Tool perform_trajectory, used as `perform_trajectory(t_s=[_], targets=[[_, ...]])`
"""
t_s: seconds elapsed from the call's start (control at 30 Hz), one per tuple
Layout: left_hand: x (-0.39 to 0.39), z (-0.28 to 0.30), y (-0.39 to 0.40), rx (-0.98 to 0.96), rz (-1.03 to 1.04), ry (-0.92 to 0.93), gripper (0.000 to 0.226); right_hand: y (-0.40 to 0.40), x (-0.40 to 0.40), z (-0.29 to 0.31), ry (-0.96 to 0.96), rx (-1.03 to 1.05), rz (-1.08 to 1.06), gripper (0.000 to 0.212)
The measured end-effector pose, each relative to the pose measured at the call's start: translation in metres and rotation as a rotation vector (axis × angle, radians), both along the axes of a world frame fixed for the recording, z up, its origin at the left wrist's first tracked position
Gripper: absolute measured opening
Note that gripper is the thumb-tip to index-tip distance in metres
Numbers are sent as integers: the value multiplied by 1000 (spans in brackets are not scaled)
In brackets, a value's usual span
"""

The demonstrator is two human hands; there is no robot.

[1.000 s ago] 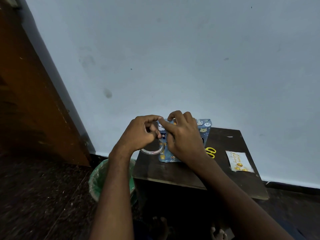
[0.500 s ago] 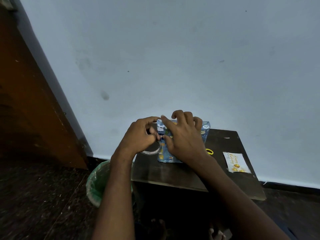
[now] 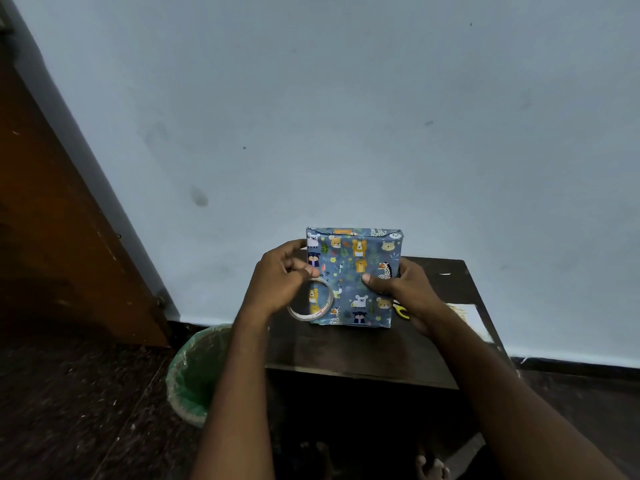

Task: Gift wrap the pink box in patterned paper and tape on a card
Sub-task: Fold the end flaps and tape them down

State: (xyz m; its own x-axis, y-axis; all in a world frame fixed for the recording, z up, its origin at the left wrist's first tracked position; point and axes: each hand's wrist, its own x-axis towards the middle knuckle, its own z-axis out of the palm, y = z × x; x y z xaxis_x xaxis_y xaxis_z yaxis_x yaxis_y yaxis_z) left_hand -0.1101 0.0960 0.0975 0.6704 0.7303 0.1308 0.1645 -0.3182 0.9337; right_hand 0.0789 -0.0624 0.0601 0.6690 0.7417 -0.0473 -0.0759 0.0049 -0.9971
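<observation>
A person's two hands are holding one wrapped box [image 3: 355, 277] upright above a small dark wooden table [image 3: 363, 348] set against a pale blue wall [image 3: 346, 98]. The box is fully covered in blue paper printed with cartoon animals, so none of its pink is showing; its bottom edge is sitting at or just over the tabletop, and which cannot be told. The left hand [image 3: 282, 277] is gripping the box's left edge, fingers curled behind and thumb at the front, with one roll of clear tape [image 3: 311, 301] hanging at that hand and overlapping the box's lower left corner. The right hand [image 3: 401, 289] is clasping the right edge, thumb pressing on the printed front face.

One pair of yellow-handled scissors [image 3: 401, 311] is peeking out from behind the right wrist, and one pale card [image 3: 465, 317] is lying near the table's right edge, apart from the box. The front strip of the tabletop is lying bare, as is its far right corner. One bin lined with a green bag [image 3: 194, 372] is standing on the dark floor just beside the table's left edge, and a brown wooden door [image 3: 52, 220] is filling the left side.
</observation>
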Motion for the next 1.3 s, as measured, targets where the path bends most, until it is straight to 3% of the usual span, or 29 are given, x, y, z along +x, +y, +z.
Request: perform_trajectory(t_s=[0.3,0.5,0.83,1.0,1.3], targets=[[15,-4,-6,-297,75,-131,41,15,-1,-2,394,133,-101,43],[15,-13,-3,-465,74,-325,38,12,1,3,352,124,-128,37],[24,-21,-11,-268,-54,-86,40,6,24,0,288,103,-167,32],[29,-24,-9,-250,-27,-150,34,9,28,-6,291,18,-144,33],[30,-30,-8,-247,-104,-146,39,3,47,-2,186,9,-409,23]])
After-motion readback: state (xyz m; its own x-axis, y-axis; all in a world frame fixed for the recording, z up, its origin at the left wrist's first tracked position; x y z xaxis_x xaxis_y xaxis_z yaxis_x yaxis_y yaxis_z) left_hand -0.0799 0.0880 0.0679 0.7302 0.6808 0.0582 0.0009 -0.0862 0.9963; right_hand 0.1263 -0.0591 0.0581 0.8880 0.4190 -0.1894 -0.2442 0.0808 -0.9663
